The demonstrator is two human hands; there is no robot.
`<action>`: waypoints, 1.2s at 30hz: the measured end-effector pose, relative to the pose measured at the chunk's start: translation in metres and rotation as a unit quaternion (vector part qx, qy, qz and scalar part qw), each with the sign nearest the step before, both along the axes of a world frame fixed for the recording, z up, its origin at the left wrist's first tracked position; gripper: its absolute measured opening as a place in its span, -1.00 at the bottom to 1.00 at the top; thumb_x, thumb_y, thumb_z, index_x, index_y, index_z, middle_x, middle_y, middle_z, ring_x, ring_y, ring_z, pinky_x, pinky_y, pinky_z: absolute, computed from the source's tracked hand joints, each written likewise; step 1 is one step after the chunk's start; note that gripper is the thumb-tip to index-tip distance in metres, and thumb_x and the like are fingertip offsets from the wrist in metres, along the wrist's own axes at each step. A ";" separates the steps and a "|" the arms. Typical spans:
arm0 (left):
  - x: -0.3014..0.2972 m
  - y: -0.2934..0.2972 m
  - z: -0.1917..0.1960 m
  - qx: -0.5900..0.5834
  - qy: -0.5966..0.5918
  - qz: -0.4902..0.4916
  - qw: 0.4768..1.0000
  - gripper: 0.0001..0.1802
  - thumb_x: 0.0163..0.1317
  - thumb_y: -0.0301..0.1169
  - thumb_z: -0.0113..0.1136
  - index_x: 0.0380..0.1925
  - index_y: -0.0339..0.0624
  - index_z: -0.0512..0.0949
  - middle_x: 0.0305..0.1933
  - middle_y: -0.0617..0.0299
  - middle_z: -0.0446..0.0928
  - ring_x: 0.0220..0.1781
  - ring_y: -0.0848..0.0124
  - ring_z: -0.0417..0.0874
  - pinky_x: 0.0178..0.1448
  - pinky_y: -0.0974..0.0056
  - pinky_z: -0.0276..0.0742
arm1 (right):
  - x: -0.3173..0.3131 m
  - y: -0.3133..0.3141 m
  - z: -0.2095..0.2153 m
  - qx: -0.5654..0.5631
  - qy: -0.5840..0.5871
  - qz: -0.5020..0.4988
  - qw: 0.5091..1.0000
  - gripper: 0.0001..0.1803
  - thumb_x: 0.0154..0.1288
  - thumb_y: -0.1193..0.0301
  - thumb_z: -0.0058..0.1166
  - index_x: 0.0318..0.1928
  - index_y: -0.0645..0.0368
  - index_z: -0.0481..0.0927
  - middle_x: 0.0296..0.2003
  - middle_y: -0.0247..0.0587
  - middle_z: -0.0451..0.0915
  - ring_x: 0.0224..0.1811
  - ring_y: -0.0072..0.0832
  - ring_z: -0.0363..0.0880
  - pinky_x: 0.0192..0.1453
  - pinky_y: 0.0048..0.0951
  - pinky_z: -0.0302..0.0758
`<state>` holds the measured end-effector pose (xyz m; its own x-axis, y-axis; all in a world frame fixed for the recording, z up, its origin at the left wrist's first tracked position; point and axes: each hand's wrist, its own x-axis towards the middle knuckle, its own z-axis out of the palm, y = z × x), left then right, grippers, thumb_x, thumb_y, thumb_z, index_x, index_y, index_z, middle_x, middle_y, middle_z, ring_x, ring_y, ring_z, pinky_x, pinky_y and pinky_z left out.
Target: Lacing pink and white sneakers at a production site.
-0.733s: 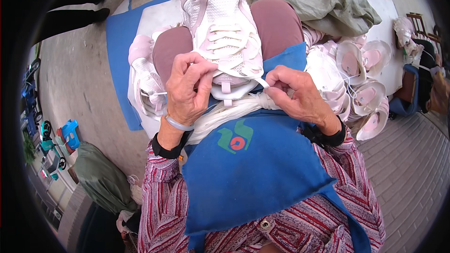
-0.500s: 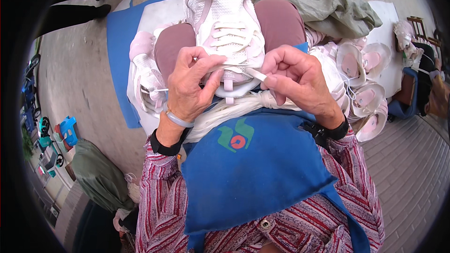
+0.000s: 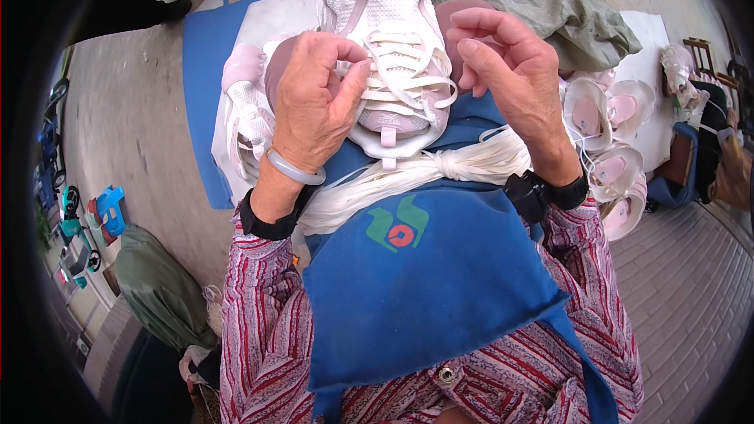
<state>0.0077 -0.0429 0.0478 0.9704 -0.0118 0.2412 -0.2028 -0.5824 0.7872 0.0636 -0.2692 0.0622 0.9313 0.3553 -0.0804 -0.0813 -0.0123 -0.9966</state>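
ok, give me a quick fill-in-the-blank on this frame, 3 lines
1. The sneaker on the lap is pink and ____.
2. The left hand pinches a white ____.
3. A bundle of white laces lies across the ____ apron.
Missing: white; lace; blue

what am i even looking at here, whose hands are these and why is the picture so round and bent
There is no machine here. A camera worn on a person's head looks down at their own two bare hands, and its wide fisheye lens bends the edges. The left hand pinches a white shoelace on a pale pink and white mesh sneaker resting on the lap, over a blue cloth apron. The right hand is raised beside the shoe with fingers curled; whether it holds a lace is unclear. A bundle of loose white laces lies across the apron. More pink sneakers sit on the ground to the right.
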 end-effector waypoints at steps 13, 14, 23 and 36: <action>-0.043 0.010 -0.008 -0.028 0.029 0.039 0.998 -0.83 0.11 -0.61 0.33 -0.30 -0.21 0.59 -0.27 0.30 0.43 -0.58 0.60 0.19 -0.48 0.43 0.21 | -0.017 -0.008 -0.012 -0.210 -0.314 0.139 0.915 -0.80 0.15 0.45 0.32 -0.18 0.13 0.68 -0.39 -0.25 0.54 -0.42 -0.37 0.59 -0.37 -0.41 0.51; -0.045 0.007 -0.009 -0.028 0.029 0.041 0.998 -0.83 0.11 -0.61 0.33 -0.30 -0.21 0.59 -0.27 0.30 0.43 -0.58 0.60 0.19 -0.48 0.43 0.21 | -0.018 -0.005 -0.012 -0.209 -0.315 0.141 0.915 -0.80 0.15 0.45 0.32 -0.18 0.13 0.68 -0.39 -0.25 0.54 -0.42 -0.37 0.59 -0.37 -0.41 0.51; -0.049 0.007 -0.021 -0.018 0.021 -0.001 1.000 -0.56 0.13 -0.65 0.33 0.05 -0.15 0.61 -0.14 0.30 0.45 -0.54 0.66 0.23 -0.46 0.52 0.21 | -0.019 0.001 -0.016 -0.235 -0.358 0.107 0.897 -0.71 0.13 0.40 0.37 -0.11 0.11 0.66 -0.38 -0.25 0.53 -0.46 -0.39 0.56 -0.43 -0.42 0.49; -0.048 0.011 -0.031 0.024 -0.038 -0.039 0.998 -0.57 0.21 -0.64 0.27 0.08 -0.03 0.63 -0.16 0.17 0.42 -0.29 0.39 0.53 -0.28 0.35 0.51 | -0.041 -0.020 -0.038 -0.220 -0.388 0.138 0.885 -0.52 -0.03 0.50 0.37 0.00 -0.05 0.70 -0.25 -0.33 0.54 -0.38 -0.48 0.57 -0.35 -0.46 0.56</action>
